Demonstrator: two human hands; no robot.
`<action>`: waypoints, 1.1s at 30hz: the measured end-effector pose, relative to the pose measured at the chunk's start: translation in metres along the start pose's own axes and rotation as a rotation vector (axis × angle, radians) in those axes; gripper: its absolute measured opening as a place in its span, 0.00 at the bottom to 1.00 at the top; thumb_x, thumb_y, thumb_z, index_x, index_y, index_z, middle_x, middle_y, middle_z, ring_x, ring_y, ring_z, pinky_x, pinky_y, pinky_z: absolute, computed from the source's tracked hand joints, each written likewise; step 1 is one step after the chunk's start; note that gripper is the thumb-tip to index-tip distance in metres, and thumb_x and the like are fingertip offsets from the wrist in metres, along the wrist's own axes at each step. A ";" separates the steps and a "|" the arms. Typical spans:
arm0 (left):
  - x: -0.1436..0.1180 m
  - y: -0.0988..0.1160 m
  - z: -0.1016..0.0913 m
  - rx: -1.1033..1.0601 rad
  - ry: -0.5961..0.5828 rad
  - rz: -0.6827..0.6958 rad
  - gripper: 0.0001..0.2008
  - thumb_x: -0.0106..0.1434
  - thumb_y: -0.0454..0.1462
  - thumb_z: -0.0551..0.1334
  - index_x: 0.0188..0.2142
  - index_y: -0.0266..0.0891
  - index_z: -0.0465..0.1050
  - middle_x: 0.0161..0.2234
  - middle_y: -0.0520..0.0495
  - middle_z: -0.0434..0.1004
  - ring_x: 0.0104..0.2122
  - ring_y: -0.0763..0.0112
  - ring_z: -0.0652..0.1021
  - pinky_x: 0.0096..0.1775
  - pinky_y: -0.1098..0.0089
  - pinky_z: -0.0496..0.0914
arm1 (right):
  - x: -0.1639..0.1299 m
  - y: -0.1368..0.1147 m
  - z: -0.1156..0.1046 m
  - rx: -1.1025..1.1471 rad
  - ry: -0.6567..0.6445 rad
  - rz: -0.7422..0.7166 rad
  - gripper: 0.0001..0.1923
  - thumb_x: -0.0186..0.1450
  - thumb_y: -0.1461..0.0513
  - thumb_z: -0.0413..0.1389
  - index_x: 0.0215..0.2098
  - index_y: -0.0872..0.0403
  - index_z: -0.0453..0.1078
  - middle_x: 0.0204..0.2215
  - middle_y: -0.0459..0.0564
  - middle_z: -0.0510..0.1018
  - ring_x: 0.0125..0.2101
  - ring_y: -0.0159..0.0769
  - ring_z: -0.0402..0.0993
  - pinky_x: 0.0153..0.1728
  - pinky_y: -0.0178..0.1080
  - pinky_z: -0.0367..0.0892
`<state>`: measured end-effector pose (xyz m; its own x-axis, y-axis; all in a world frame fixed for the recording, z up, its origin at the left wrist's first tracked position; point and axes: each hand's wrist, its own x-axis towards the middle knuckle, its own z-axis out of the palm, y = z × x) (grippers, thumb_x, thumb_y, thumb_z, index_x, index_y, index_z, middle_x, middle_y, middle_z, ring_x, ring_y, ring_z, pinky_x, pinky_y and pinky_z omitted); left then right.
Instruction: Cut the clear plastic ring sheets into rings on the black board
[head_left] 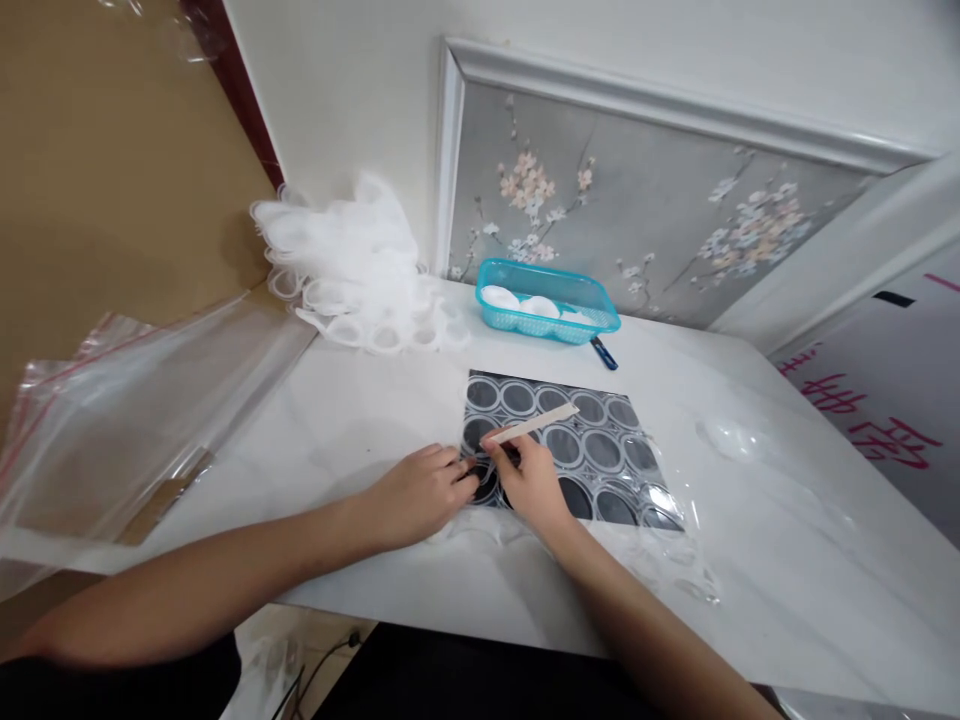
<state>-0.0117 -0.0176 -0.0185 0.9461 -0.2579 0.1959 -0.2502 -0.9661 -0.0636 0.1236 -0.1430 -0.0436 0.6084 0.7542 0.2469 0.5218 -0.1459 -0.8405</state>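
A dark sheet (574,497) lies on the white table, with rows of circles showing on it. Over it is a clear plastic sheet with pale rings (602,451), which reaches past its front and right edges. My right hand (531,480) is closed on a flat cream-coloured strip (536,423), held slantwise above the rings. My left hand (427,492) rests at the sheet's left edge, fingers bent and tips together beside the right fingertips. Whatever lies between the left fingertips is too small to make out.
Behind the sheet stands a turquoise basket (546,271) holding white round pieces (538,307). A blue-handled cutter (604,354) lies beside it. White ring-patterned offcuts (352,260) are heaped at the back left. Clear plastic bags (142,410) lie at the left, and clear film (739,440) at the right.
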 end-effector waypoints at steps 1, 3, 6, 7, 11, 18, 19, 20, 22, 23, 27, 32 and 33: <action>0.001 0.000 0.000 -0.003 -0.007 -0.005 0.05 0.65 0.32 0.56 0.36 0.35 0.71 0.34 0.46 0.75 0.35 0.64 0.71 0.37 0.65 0.66 | 0.000 0.000 0.000 -0.003 -0.003 0.002 0.10 0.66 0.58 0.51 0.36 0.55 0.72 0.35 0.53 0.79 0.37 0.41 0.75 0.40 0.41 0.67; 0.001 0.000 0.000 -0.007 -0.006 -0.016 0.07 0.67 0.34 0.55 0.35 0.36 0.71 0.32 0.46 0.75 0.34 0.64 0.71 0.37 0.65 0.66 | 0.000 0.001 0.000 -0.008 -0.005 -0.004 0.10 0.66 0.59 0.51 0.36 0.55 0.72 0.35 0.53 0.79 0.37 0.41 0.75 0.40 0.41 0.66; 0.002 0.000 0.001 -0.007 0.010 -0.024 0.08 0.67 0.36 0.56 0.36 0.35 0.72 0.34 0.45 0.76 0.35 0.64 0.71 0.37 0.65 0.66 | -0.001 0.001 0.000 0.004 -0.002 -0.012 0.11 0.66 0.58 0.50 0.36 0.55 0.72 0.35 0.53 0.79 0.37 0.41 0.75 0.40 0.40 0.66; 0.002 0.000 0.002 -0.006 0.015 -0.022 0.08 0.67 0.36 0.56 0.37 0.35 0.72 0.35 0.45 0.76 0.35 0.65 0.71 0.37 0.65 0.66 | -0.002 0.001 0.000 0.010 -0.001 -0.011 0.11 0.66 0.58 0.50 0.36 0.55 0.72 0.35 0.52 0.79 0.37 0.40 0.75 0.39 0.40 0.67; 0.001 -0.001 0.003 0.001 0.017 -0.015 0.08 0.67 0.36 0.55 0.37 0.35 0.72 0.33 0.46 0.75 0.34 0.65 0.71 0.37 0.65 0.66 | -0.001 0.000 -0.001 0.006 -0.004 -0.013 0.11 0.67 0.57 0.50 0.36 0.55 0.72 0.35 0.52 0.79 0.36 0.40 0.76 0.39 0.39 0.67; 0.001 -0.001 0.001 -0.030 -0.014 -0.008 0.08 0.67 0.36 0.56 0.39 0.35 0.71 0.38 0.44 0.76 0.35 0.64 0.71 0.39 0.64 0.65 | -0.006 0.000 0.000 -0.263 -0.081 -0.240 0.12 0.69 0.64 0.45 0.38 0.54 0.71 0.40 0.52 0.79 0.52 0.45 0.68 0.50 0.46 0.63; 0.001 -0.001 -0.001 -0.062 -0.031 -0.025 0.07 0.66 0.36 0.57 0.39 0.35 0.71 0.37 0.45 0.76 0.34 0.64 0.71 0.39 0.64 0.65 | -0.008 0.000 0.001 -0.336 -0.105 -0.296 0.13 0.68 0.66 0.45 0.39 0.53 0.72 0.40 0.52 0.79 0.55 0.46 0.64 0.53 0.48 0.60; 0.001 -0.002 -0.003 -0.094 -0.051 -0.047 0.07 0.65 0.36 0.58 0.39 0.35 0.71 0.36 0.45 0.75 0.34 0.64 0.71 0.38 0.64 0.66 | -0.009 -0.001 0.003 -0.405 -0.123 -0.347 0.14 0.67 0.68 0.45 0.40 0.52 0.72 0.40 0.51 0.79 0.58 0.46 0.61 0.56 0.50 0.57; 0.001 -0.002 -0.006 -0.146 -0.089 -0.102 0.07 0.64 0.37 0.60 0.38 0.34 0.72 0.33 0.45 0.75 0.34 0.63 0.71 0.38 0.64 0.66 | -0.006 -0.002 0.002 -0.511 -0.135 -0.423 0.16 0.65 0.70 0.46 0.40 0.51 0.72 0.37 0.50 0.80 0.58 0.46 0.61 0.59 0.54 0.50; 0.000 -0.002 -0.008 -0.167 -0.106 -0.126 0.08 0.63 0.38 0.60 0.38 0.35 0.72 0.32 0.45 0.74 0.34 0.63 0.71 0.37 0.65 0.66 | -0.001 -0.003 -0.001 -0.546 -0.121 -0.443 0.16 0.64 0.71 0.46 0.39 0.50 0.73 0.34 0.50 0.80 0.56 0.46 0.64 0.60 0.55 0.47; -0.002 -0.004 -0.011 -0.225 -0.103 -0.193 0.10 0.62 0.39 0.61 0.42 0.37 0.73 0.31 0.46 0.72 0.34 0.64 0.71 0.35 0.67 0.66 | 0.030 -0.003 -0.033 -0.556 0.219 -0.348 0.15 0.66 0.67 0.45 0.38 0.51 0.73 0.36 0.50 0.80 0.48 0.46 0.70 0.57 0.58 0.48; 0.000 -0.010 -0.007 -0.208 0.044 -0.136 0.10 0.67 0.40 0.56 0.37 0.36 0.73 0.31 0.46 0.75 0.34 0.66 0.70 0.37 0.66 0.66 | 0.026 0.002 -0.067 -0.249 0.385 -0.160 0.16 0.69 0.57 0.45 0.38 0.53 0.74 0.40 0.53 0.78 0.43 0.43 0.72 0.49 0.48 0.63; 0.002 -0.010 -0.006 -0.189 0.082 -0.124 0.12 0.68 0.41 0.55 0.37 0.35 0.72 0.33 0.45 0.75 0.34 0.66 0.70 0.38 0.66 0.66 | 0.017 0.005 -0.066 -0.189 0.300 -0.135 0.15 0.69 0.56 0.46 0.37 0.53 0.74 0.40 0.53 0.78 0.43 0.43 0.72 0.48 0.46 0.64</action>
<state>-0.0082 -0.0081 -0.0118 0.9542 -0.1294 0.2697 -0.1741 -0.9734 0.1491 0.1765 -0.1730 -0.0118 0.6598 0.5579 0.5034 0.6936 -0.1943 -0.6936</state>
